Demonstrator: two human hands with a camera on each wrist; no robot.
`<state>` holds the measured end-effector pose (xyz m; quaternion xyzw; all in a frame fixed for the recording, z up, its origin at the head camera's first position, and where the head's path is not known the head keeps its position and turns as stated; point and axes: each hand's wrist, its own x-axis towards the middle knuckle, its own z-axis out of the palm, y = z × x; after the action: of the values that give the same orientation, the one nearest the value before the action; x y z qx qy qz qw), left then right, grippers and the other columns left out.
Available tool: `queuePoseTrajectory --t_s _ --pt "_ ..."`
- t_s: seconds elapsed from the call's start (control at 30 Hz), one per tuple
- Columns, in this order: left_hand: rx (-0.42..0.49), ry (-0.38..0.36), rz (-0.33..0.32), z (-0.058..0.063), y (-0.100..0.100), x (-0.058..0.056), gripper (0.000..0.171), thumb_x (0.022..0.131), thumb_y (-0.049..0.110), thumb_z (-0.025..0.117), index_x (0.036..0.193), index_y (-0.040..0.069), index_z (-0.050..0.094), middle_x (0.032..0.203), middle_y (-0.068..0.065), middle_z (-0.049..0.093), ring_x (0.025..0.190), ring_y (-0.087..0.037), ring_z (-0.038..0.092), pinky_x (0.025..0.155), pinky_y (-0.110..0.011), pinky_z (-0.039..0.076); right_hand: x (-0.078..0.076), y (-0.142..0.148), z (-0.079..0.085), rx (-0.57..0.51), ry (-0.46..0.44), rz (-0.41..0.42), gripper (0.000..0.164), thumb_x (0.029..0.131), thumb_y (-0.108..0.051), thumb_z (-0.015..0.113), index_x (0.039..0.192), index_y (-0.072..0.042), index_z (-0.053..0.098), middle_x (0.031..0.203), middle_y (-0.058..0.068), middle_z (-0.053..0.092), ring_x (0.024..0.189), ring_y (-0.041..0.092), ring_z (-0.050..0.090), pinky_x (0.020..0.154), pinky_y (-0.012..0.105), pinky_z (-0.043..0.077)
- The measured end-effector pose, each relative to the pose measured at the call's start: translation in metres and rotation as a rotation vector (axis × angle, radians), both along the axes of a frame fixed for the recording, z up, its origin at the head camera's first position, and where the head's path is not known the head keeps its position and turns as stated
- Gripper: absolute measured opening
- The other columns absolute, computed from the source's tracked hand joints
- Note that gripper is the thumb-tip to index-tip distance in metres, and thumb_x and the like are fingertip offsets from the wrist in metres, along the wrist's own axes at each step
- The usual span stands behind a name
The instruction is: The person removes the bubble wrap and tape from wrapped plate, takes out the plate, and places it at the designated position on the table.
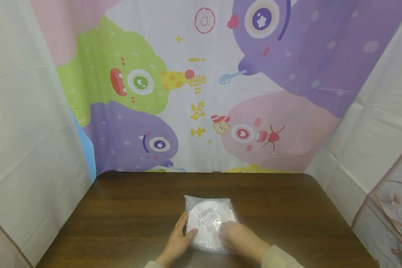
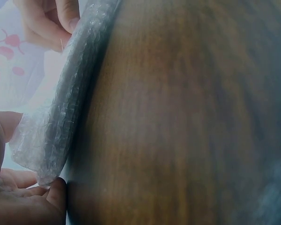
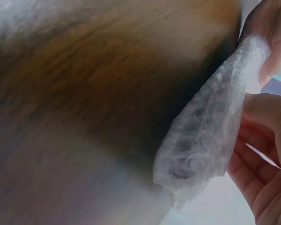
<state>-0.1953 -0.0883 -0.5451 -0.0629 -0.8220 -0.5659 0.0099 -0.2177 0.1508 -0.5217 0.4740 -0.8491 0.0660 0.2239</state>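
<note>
A flat, round white object like a plate (image 1: 204, 210), wrapped in clear bubble wrap (image 2: 68, 101), lies on the dark wooden table. Small printed marks show faintly through the wrap. My left hand (image 1: 179, 238) holds its left edge, thumb on top and the other fingers round the side. Over the right part of the package, my right hand (image 1: 238, 236) has its fingers curled in against the wrap. In the right wrist view the right thumb and fingers (image 3: 264, 117) pinch at the wrap's upper face; I cannot tell exactly which part is pinched.
The brown wooden table (image 1: 134, 208) extends around the package on all sides. A curtain with cartoon monsters (image 1: 201, 149) hangs along the back edge, and pale cloth panels (image 1: 365, 149) stand at both sides.
</note>
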Motion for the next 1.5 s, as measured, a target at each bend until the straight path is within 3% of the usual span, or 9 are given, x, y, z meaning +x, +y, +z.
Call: queuePoseTrajectory --t_s 0.2,0.37,0.6,0.93,1.07,1.37,1.5 --pt "0.003 -0.001 -0.005 0.0011 0.0001 0.0002 0.072 0.090 0.020 0.067 0.146 -0.011 0.033 0.156 -0.031 0.026 0.144 -0.051 0.023 0.117 -0.063 0.019 0.0032 -0.0020 -0.0015 0.058 0.066 -0.043 0.027 0.067 -0.012 0.072 0.063 -0.023 0.047 0.062 -0.013 0.042 0.055 0.002 0.034 0.049 0.009 0.029" --pt "-0.012 0.001 0.000 0.0009 0.0002 0.0002 0.072 0.089 0.020 0.067 0.145 -0.011 0.034 0.156 -0.030 0.027 0.144 -0.051 0.024 0.117 -0.063 0.020 0.0052 -0.0026 0.0012 0.064 0.071 -0.048 0.027 0.068 -0.013 0.072 0.062 -0.023 0.047 0.063 -0.012 0.043 0.056 0.003 0.035 0.050 0.011 0.031" --pt "-0.015 0.008 0.004 0.0006 0.0008 0.0002 0.071 0.089 0.017 0.067 0.145 -0.012 0.035 0.155 -0.031 0.028 0.143 -0.050 0.025 0.117 -0.062 0.020 0.0053 -0.0032 0.0043 0.061 0.044 -0.038 0.028 0.064 -0.011 0.070 0.061 -0.022 0.045 0.063 -0.013 0.040 0.056 0.002 0.031 0.050 0.011 0.029" --pt "-0.007 0.008 -0.002 0.0008 0.0005 0.0001 0.071 0.089 0.017 0.067 0.145 -0.012 0.034 0.155 -0.032 0.027 0.143 -0.052 0.023 0.116 -0.063 0.020 -0.0014 -0.0009 0.0033 0.001 -0.065 0.028 0.029 0.059 -0.007 0.067 0.058 -0.022 0.042 0.062 -0.016 0.036 0.059 -0.002 0.028 0.053 0.006 0.023" --pt "-0.008 0.005 -0.001 0.0005 0.0006 0.0003 0.071 0.089 0.017 0.067 0.145 -0.012 0.034 0.155 -0.031 0.027 0.143 -0.051 0.023 0.117 -0.063 0.020 -0.0023 -0.0004 0.0021 -0.012 -0.095 0.017 0.029 0.060 -0.006 0.066 0.059 -0.021 0.042 0.062 -0.015 0.037 0.058 -0.002 0.028 0.052 0.006 0.023" --pt "-0.014 0.000 0.002 -0.0003 0.0010 0.0007 0.071 0.088 0.015 0.067 0.145 -0.012 0.034 0.155 -0.030 0.027 0.144 -0.050 0.024 0.117 -0.063 0.019 -0.0032 -0.0021 0.0009 -0.023 -0.029 -0.005 0.029 0.069 -0.008 0.069 0.063 -0.021 0.044 0.060 -0.014 0.038 0.055 -0.001 0.030 0.049 0.010 0.028" --pt "-0.014 0.002 0.005 -0.0004 0.0012 0.0009 0.071 0.088 0.014 0.067 0.145 -0.011 0.034 0.155 -0.030 0.028 0.144 -0.050 0.024 0.117 -0.063 0.019 -0.0029 -0.0028 0.0030 -0.048 -0.047 -0.005 0.029 0.071 -0.007 0.070 0.063 -0.020 0.045 0.060 -0.014 0.040 0.055 -0.001 0.032 0.050 0.010 0.031"
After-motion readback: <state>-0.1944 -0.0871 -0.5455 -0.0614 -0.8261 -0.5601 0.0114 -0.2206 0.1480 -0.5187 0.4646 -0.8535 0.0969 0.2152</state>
